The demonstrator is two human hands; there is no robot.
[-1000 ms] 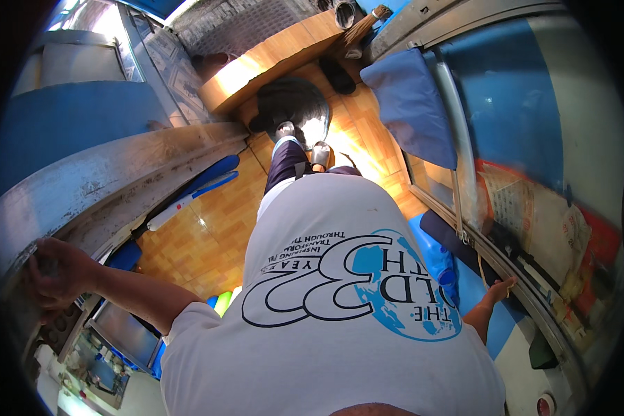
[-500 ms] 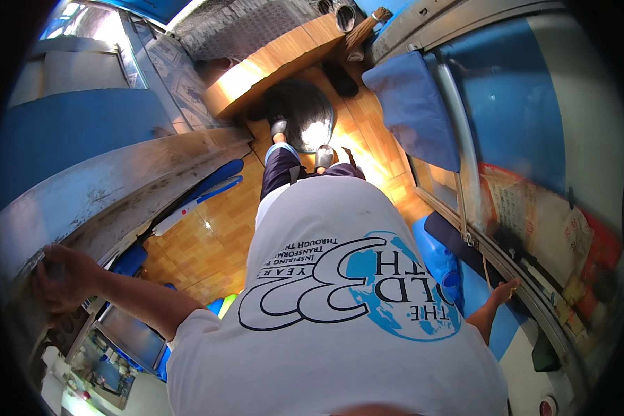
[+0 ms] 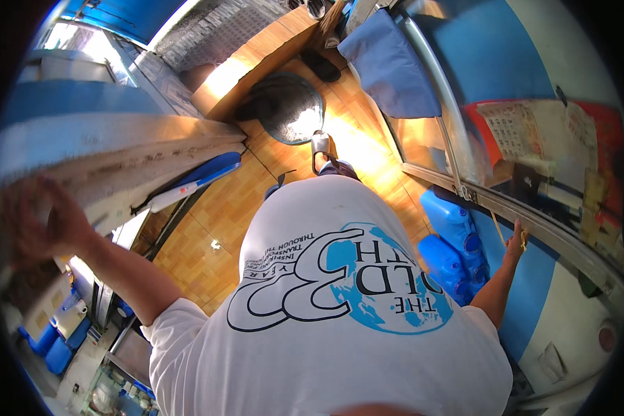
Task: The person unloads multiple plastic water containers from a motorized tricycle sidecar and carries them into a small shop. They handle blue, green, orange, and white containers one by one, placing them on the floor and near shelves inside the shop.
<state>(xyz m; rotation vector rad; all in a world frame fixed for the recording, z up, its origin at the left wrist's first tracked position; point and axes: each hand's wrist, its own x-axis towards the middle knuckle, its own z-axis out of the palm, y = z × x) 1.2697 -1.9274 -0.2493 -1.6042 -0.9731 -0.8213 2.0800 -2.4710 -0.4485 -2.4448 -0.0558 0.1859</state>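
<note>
My left hand (image 3: pixel 45 218) is raised at the far left beside the worn, pale wall ledge (image 3: pixel 118 166). It is blurred, so its finger positions and any contact with the ledge are unclear. My right hand (image 3: pixel 516 239) is at the right, close to the metal rail (image 3: pixel 489 208) of a glazed frame. Its fingers are pinched on a thin yellowish cord (image 3: pixel 498 227), which runs up toward the rail. Both arms are spread to the sides of my white printed shirt (image 3: pixel 284 256).
Blue plastic jugs (image 3: pixel 444 267) stand on the right below the rail. A blue cloth (image 3: pixel 392 66) hangs on the frame. Ahead are a dark round mat-like thing (image 3: pixel 284 114), a dark slipper (image 3: pixel 320 66) and a wood-tiled step (image 3: pixel 256 59). A long blue-and-white object (image 3: pixel 201 177) lies left.
Both hands now appear higher in the picture, and the left has become blurred. One of my shoes has gone out of view. The jugs at the right show more fully.
</note>
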